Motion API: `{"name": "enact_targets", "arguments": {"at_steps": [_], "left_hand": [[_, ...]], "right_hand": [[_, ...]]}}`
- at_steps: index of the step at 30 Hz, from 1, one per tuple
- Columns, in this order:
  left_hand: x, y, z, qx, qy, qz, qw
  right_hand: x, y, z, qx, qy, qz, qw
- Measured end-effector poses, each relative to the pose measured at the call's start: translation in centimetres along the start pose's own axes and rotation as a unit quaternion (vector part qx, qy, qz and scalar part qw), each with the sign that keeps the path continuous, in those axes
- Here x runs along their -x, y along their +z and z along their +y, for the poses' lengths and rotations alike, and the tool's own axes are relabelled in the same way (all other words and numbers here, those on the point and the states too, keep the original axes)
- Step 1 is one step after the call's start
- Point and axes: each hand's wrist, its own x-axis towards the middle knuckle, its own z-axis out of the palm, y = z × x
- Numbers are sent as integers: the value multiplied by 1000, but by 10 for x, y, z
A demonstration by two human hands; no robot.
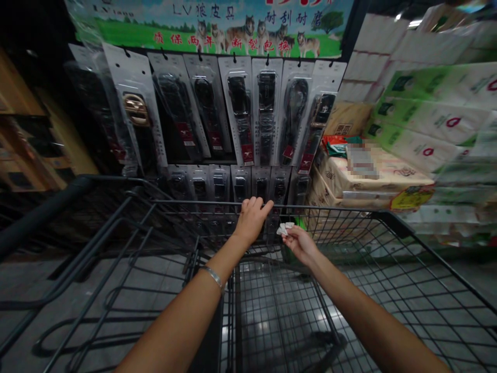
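Note:
A black wire shopping cart (341, 209) stretches across the lower view. My left hand (251, 221) is closed over the cart's side rail, with a silver bracelet (213, 277) on that wrist. Just inside the basket, my right hand (303, 244) pinches a crumpled white tissue (284, 228) between thumb and fingers, a little below the rail. Beyond both hands hang several packaged belts (267, 111) on hooks, in clear plastic with white card backing. The basket's wire floor (267, 316) shows between my forearms.
A green banner with wolves (248, 31) tops the belt rack. At right, tan wrapped tissue packs (361, 171) and green-and-white packs (438, 122) are stacked. The cart's thick handle (42, 215) is at left, above grey floor tiles (151, 274). Wooden shelving (27, 145) stands far left.

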Motion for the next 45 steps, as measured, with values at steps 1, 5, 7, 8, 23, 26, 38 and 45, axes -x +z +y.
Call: {"name": "enact_targets", "arguments": {"at_steps": [1,5,7,8,23,26,38,45], "left_hand": [[1,0,0,1,-1,-1,1000],[2,-1,1,3,0,-2,1000],[3,-1,1,3,2,-1,1000],[3,0,1,3,2,-1,1000],[3,-4,3,27,-7,-8,1000],[2,-4,3,27,-8,-6,1000],[1,-6,7,8,-15,1,1000],[1,-5,6,0,-16,2,1000]], "right_hand": [[1,-3,1,13,8,13,1000],[-2,-26,16,81,69,133,985],[-6,-38,27,95,83,175,977],[-8,-43,32,96,85,186,974],[-28,-18,60,-31,-2,200,979],[-24,-8,54,-41,-4,189,981],[4,34,5,-83,-12,59,995],[5,-12,-7,0,15,-75,997]]}}
